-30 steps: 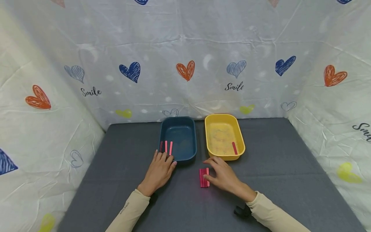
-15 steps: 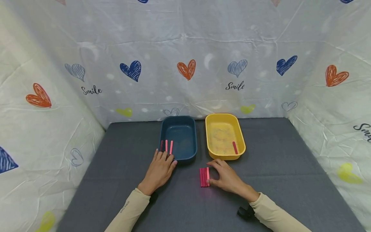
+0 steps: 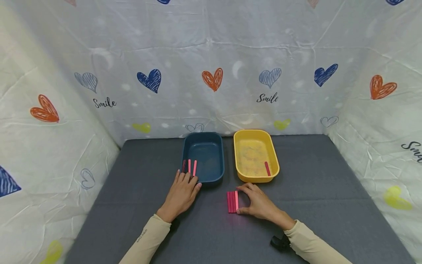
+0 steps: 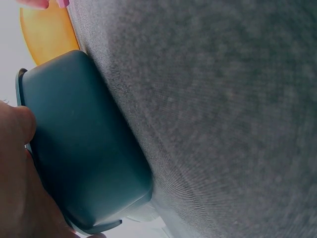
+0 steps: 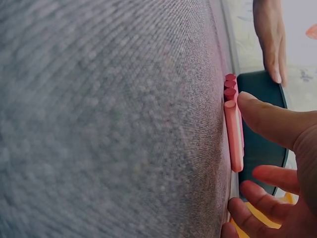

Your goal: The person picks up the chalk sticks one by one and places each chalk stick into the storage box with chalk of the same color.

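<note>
At the near left corner of the blue tub (image 3: 207, 161), my left hand (image 3: 179, 196) holds the rim, thumb along the outer wall (image 4: 94, 144) and fingers over the edge. Three round sticks, one dark red and two light pink (image 3: 195, 167), lean inside by those fingers. My right hand (image 3: 258, 201) is beside a row of several sticks on the cloth, dark pink-red ones (image 3: 230, 202) with a light pink stick (image 5: 234, 139) at the right end. Its thumb (image 5: 252, 106) and forefinger are spread by that light stick's two ends; the stick lies on the cloth.
To the right of the blue tub stands a yellow tub (image 3: 254, 154) with one dark red stick (image 3: 267, 168) inside. Dark grey cloth (image 3: 313, 190) covers the table. A printed white curtain (image 3: 184, 58) hangs behind and at both sides.
My right hand has shifted slightly right and down from over the row, its thumb moving to the light pink stick's near end. The left hand keeps its place.
</note>
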Motion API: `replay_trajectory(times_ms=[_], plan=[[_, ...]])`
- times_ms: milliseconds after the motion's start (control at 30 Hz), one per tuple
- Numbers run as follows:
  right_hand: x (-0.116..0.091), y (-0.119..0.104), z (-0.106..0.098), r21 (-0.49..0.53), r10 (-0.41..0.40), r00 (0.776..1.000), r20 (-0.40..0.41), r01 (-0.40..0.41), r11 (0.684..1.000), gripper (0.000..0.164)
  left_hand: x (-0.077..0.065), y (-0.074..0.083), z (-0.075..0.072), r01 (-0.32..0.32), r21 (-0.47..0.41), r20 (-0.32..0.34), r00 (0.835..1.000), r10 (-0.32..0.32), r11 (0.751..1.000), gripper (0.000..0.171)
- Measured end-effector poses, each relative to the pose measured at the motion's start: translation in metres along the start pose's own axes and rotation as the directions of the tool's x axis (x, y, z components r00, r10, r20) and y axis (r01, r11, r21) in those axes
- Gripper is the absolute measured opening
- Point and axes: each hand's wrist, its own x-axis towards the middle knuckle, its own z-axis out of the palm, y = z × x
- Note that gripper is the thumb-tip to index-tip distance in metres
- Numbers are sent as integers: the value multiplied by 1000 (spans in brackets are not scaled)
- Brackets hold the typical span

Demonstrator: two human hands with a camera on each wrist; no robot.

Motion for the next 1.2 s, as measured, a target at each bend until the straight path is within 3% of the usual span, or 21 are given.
replay_trajectory(times_ms=[800, 1200], plan=[[3, 2, 1, -30, -15, 999, 29, 16, 999, 74, 1, 0, 0, 1, -7, -6, 1000, -1, 1000, 23], [-4, -9, -15, 24, 3, 1000, 11, -3, 1000, 73, 0, 0, 0, -12, -1, -20, 1000, 12, 1000, 22]])
